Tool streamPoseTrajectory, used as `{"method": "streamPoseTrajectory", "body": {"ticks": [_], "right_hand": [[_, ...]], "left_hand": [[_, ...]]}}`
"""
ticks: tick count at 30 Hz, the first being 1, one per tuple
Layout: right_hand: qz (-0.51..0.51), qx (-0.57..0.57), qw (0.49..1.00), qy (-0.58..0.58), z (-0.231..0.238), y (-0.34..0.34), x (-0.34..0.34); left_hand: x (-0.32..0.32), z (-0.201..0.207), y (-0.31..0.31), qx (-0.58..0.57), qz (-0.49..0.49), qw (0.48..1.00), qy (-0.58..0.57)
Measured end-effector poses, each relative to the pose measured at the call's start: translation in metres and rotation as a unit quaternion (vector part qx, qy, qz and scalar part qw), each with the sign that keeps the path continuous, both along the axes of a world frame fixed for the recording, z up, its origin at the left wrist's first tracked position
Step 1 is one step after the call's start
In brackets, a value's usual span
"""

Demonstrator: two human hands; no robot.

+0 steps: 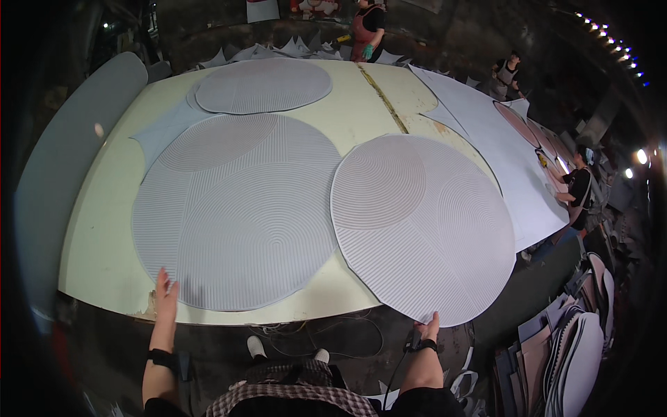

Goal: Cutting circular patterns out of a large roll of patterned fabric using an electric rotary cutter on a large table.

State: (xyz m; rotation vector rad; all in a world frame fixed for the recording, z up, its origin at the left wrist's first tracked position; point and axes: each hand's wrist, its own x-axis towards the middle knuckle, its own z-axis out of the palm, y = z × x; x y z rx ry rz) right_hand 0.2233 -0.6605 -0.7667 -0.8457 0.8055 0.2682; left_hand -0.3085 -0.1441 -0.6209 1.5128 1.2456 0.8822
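A large rounded grey mat (pixel 424 236), ribbed with curved and straight lines, lies on the right of the pale table and overhangs its front edge. My right hand (pixel 429 329) grips that overhanging edge, its thumb up at the rim and the other fingers partly hidden. To the left lies a similar rounded grey mat (pixel 236 215), flat on the table. Beside its lower left rim is my left hand (pixel 165 295), fingers stretched out and holding nothing; whether it touches the mat I cannot tell. A third ribbed mat (pixel 264 85) rests behind them at the far side.
The pale yellow table (pixel 97 243) has a worn front edge. White sheet material (pixel 472 132) covers its right part, where one person (pixel 578 184) works; others stand farther back. Stacked cut pieces (pixel 570 361) stand at lower right. A tall grey panel (pixel 69 174) leans at left. Cables lie underfoot.
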Motion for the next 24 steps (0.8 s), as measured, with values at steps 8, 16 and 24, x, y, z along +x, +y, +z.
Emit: {"method": "streamPoseTrajectory", "body": {"ticks": [8,16,24], "right_hand": [[0.082,-0.111,0.971,-0.196,0.223,0.02,0.006],[0.129,-0.145,0.946,-0.259,0.294,-0.152,-0.135],[0.345,-0.625,0.612,-0.342,0.281,-0.094,-0.18]], "left_hand": [[0.198,0.016,-0.11,-0.276,-0.205,0.935,-0.084],[0.3,0.013,-0.12,-0.537,-0.197,0.758,-0.313],[0.338,-0.019,-0.139,-0.281,-0.305,0.907,-0.078]]}}
